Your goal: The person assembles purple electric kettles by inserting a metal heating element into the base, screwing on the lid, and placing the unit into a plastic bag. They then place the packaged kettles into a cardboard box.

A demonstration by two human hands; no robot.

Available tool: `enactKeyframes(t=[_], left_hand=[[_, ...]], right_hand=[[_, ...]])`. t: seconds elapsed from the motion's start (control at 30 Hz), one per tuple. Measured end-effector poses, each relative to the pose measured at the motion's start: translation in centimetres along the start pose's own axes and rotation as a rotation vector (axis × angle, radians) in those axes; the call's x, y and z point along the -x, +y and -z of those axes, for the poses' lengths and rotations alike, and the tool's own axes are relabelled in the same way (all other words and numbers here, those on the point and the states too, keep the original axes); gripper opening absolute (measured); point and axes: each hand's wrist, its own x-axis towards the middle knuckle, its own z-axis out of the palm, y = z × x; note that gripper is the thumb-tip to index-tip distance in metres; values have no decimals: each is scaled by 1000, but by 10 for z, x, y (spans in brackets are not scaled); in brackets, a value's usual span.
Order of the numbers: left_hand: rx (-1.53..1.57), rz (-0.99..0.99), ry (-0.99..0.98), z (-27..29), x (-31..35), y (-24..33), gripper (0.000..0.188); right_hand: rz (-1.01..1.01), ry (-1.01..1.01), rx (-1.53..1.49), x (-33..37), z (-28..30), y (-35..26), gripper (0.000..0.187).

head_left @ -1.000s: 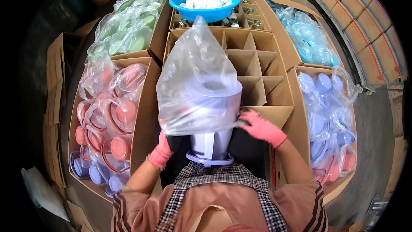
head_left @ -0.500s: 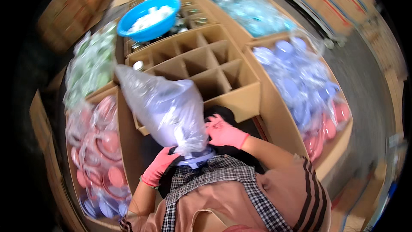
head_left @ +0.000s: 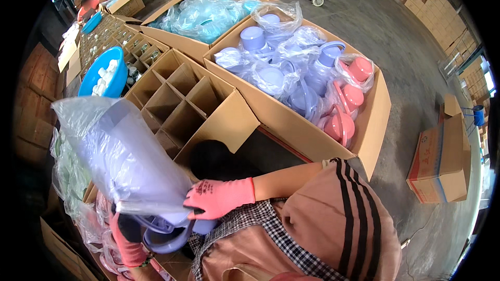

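Observation:
A tall lavender plastic vessel (head_left: 133, 161) stands tilted in front of me inside a clear plastic bag (head_left: 86, 119). Its near end, with a lavender ring or handle (head_left: 169, 239), juts out below the bag's edge, toward my lap. My right hand (head_left: 221, 198), in a pink glove, grips the bag's edge on the right side. On the other side my left hand (head_left: 127, 237), gloved in pink with dark fingers, pinches the bag's opposite edge. The left fingertips are partly hidden behind the plastic.
Ahead is a divided cardboard carton (head_left: 239, 119). To the right, a long box (head_left: 372, 125) holds bagged lavender and pink plastic parts; teal bagged parts (head_left: 203, 18) lie beyond. A blue basin (head_left: 119, 78) holds white pieces. Green bagged parts (head_left: 67, 171) are at left. Another person (head_left: 88, 6) is far off.
My view has swung to the right. The bag's gathered near end is now spread out, with the lavender ring showing below it. My right hand has moved onto the bag's edge.

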Motion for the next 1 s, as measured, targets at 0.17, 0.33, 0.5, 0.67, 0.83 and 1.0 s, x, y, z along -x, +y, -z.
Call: enactKeyframes(t=[0.17, 0.33, 0.5, 0.67, 0.83, 1.0], left_hand=[[-605, 249, 133, -19, 11, -13, 40], [-137, 164, 229, -75, 54, -30, 55], [-794, -214, 107, -92, 64, -30, 42], [-474, -321, -172, -49, 102, -56, 32], [-430, -483, -43, -57, 102, -42, 60], [23, -242, 246, -8, 48, -88, 73]], right_hand=[[-53, -401, -90, 6, 40, -32, 34], [328, 331, 651, -29, 63, -30, 31], [447, -134, 1214, -76, 20, -18, 20], [585, 37, 1052, -78, 11, 21, 11], [337, 66, 929, -61, 44, 40, 15], [-17, 285, 603, -46, 84, 18, 32]])
